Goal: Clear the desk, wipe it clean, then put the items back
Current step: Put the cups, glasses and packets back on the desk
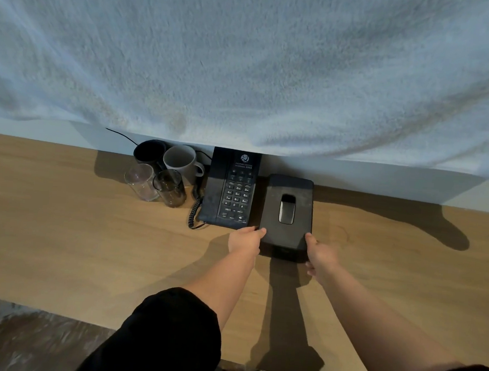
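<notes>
A black tissue box (289,214) with an oval slot on top stands on the wooden desk (61,216), near the back wall. My left hand (245,240) holds its near left corner and my right hand (321,256) holds its near right corner, fingers curled round the edges. A black desk phone (231,188) with a coiled cord lies just left of the box. Left of the phone stand a black mug (148,152), a grey mug (181,160) and two clear glasses (141,181) (169,187). A pale blue cloth (246,63) hangs over the camera and fills the upper view.
The desk's front edge runs along the bottom, with dark patterned floor (10,334) beyond it at lower left. A thin black cable (122,136) runs along the back wall behind the mugs. Bare wood spreads left and right of the items.
</notes>
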{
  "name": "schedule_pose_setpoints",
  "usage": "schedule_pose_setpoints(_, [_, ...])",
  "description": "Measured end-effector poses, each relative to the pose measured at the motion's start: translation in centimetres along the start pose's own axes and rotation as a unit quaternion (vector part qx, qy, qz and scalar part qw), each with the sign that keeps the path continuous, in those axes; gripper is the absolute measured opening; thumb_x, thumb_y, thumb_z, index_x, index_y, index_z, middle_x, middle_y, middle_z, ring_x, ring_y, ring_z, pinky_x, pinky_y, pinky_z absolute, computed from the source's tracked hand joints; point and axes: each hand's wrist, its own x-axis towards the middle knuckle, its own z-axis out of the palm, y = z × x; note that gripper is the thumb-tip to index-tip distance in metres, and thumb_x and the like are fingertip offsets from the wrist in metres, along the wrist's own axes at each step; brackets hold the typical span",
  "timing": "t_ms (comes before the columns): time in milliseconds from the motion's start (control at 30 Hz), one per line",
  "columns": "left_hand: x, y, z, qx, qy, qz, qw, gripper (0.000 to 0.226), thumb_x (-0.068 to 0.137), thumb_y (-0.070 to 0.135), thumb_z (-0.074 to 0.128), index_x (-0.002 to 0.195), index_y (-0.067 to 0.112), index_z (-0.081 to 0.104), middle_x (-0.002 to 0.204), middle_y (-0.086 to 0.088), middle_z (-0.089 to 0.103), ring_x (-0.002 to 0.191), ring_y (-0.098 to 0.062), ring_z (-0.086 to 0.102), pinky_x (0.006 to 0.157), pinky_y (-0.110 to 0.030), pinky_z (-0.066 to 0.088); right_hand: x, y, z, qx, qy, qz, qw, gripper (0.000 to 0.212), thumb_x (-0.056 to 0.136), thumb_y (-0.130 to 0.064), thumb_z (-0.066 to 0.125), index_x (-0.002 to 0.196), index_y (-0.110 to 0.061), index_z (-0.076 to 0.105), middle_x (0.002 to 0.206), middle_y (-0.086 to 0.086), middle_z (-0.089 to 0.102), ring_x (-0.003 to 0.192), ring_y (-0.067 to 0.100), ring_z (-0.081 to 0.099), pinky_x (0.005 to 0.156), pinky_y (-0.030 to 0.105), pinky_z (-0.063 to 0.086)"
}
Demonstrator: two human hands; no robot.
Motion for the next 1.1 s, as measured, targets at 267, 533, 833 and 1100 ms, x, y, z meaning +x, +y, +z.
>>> schedule_pose_setpoints(267, [1.6, -0.5, -0.3, -0.002, 0.044, -0.05, 0.998, 0.056, 0.071, 0.039, 0.086, 0.105, 0.001, 0.064, 0.098, -0.011, 0.07, 0.084, -0.027, 0.071, 0.081, -0.039, 0.06, 0.5, -1.1, 0.6, 0.109, -0.025, 0.019, 0.994, 0.034, 0.095, -0.026, 0.057, 0.12, -0.004, 0.052, 0.12, 0.016, 0.059, 0.078, 0.026, 0.063, 0.073, 0.033, 0.057])
schedule_pose_setpoints(533, [2.3, 1.6, -0.3, -0.09, 0.008, -0.106, 0.99, 0.051, 0.073, 0.019, 0.086, 0.113, 0.0, 0.06, 0.111, -0.016, 0.068, 0.074, -0.023, 0.066, 0.081, -0.034, 0.06, 1.1, -3.0, 0.9, 0.138, -0.056, 0.011, 0.989, 0.034, 0.094, -0.014, 0.059, 0.125, -0.003, 0.052, 0.12, 0.016, 0.058, 0.109, 0.033, 0.059, 0.079, 0.037, 0.058])
schedule_pose_setpoints(833, [3.0, 2.7, -0.6, -0.091, -0.016, -0.106, 0.99, 0.048, 0.073, 0.012, 0.085, 0.112, 0.001, 0.06, 0.107, -0.019, 0.067, 0.097, -0.031, 0.067, 0.078, -0.04, 0.061, 2.8, -4.0, 0.8, 0.079, -0.079, -0.001, 0.994, 0.036, 0.094, -0.018, 0.059, 0.127, -0.005, 0.05, 0.108, 0.015, 0.059, 0.085, 0.03, 0.065, 0.076, 0.038, 0.059])
schedule_pose_setpoints(1100, [2.6, 2.8, -0.6, -0.08, 0.005, -0.09, 0.993, 0.038, 0.074, 0.014, 0.084, 0.103, 0.002, 0.061, 0.104, -0.017, 0.068, 0.095, -0.029, 0.069, 0.081, -0.04, 0.06, 3.0, -4.1, 0.9, 0.06, -0.074, -0.007, 0.995, 0.031, 0.094, -0.017, 0.059, 0.123, -0.007, 0.05, 0.113, 0.017, 0.059, 0.09, 0.033, 0.066, 0.069, 0.034, 0.059])
